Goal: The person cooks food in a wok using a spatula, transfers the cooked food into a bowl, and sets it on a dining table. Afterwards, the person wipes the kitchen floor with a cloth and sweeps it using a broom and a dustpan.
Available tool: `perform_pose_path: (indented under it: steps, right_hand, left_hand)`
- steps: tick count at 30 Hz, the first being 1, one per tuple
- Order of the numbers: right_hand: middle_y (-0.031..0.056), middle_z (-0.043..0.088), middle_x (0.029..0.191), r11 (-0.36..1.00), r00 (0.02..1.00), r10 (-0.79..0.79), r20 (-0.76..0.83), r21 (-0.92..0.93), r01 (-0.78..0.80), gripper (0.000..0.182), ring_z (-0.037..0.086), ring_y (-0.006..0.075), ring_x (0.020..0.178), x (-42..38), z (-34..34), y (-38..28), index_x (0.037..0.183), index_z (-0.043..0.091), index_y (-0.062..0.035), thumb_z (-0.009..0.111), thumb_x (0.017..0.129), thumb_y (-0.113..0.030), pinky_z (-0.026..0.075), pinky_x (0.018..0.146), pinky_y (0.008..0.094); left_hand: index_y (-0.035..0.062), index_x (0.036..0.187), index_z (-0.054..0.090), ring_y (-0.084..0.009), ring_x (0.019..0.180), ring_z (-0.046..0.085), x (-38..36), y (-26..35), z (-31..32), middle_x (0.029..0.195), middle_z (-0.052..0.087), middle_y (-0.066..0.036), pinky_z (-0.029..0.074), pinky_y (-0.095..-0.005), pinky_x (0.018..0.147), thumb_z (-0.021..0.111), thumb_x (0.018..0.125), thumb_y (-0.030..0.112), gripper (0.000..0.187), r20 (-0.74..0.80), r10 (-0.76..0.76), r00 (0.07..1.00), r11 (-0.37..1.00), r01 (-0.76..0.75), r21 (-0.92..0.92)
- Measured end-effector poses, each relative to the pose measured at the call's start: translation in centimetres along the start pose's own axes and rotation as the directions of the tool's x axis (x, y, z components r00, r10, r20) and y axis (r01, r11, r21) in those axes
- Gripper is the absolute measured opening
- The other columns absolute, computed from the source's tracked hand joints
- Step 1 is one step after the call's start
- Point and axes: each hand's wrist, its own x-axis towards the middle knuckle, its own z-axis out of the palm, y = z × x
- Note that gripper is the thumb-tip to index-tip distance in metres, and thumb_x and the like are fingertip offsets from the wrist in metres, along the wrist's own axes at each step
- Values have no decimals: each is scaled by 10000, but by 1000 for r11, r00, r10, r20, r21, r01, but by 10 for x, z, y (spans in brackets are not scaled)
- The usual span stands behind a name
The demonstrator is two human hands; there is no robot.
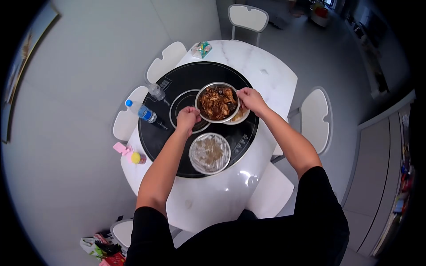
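Observation:
A round metal bowl (217, 83) of dark brown braised food (216, 103), with pieces that look like meat, is held over the black round tabletop plate. My left hand (189, 119) pinches its left rim with thumb and fingers. On the opposite side, my right hand (253, 101) grips the right rim. Partly hidden under the bowl's right edge is a dish (242, 119) with pale food. Closer to me stands another round bowl (210, 153), covered with clear wrap over something brownish.
Left on the black plate (155, 144) are a blue-capped water bottle (141, 111) and a clear container (156, 91). A pink phone stand (123, 150) and yellow-lidded jar (138, 158) sit at the marble table's left edge. A tissue pack (201, 50) lies at the back; white chairs (316, 119) surround the table.

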Motion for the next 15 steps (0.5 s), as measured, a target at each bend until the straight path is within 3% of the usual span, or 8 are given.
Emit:
perform_pose_path:
  steps: [2,10,15]
  right_hand:
    - [37,590,620,999,999,22,-27,-43,-23,344,559,132,517,49,2,8,842,620,-14,540,987,-315,446,505,294]
    - [41,582,594,999,997,39,-61,-35,-41,391,542,139,492,166,8,27,773,626,-16,537,982,-335,428,461,298]
    - [44,589,629,990,992,111,-55,-78,-115,380,544,133,526,210,22,43,821,644,-10,541,982,-339,429,473,291]
  left_hand:
    - [25,902,614,-130,706,603,43,5,8,831,627,-41,532,-261,672,601,924,57,41,-43,-51,998,994,47,-97]
    - [39,920,618,-120,706,609,168,-1,14,842,638,-29,529,-239,673,606,934,82,46,-75,30,997,999,-33,-36]
    - [32,929,627,-121,705,608,210,-15,10,834,640,-31,529,-246,678,620,927,90,58,-108,20,994,999,-23,-22]
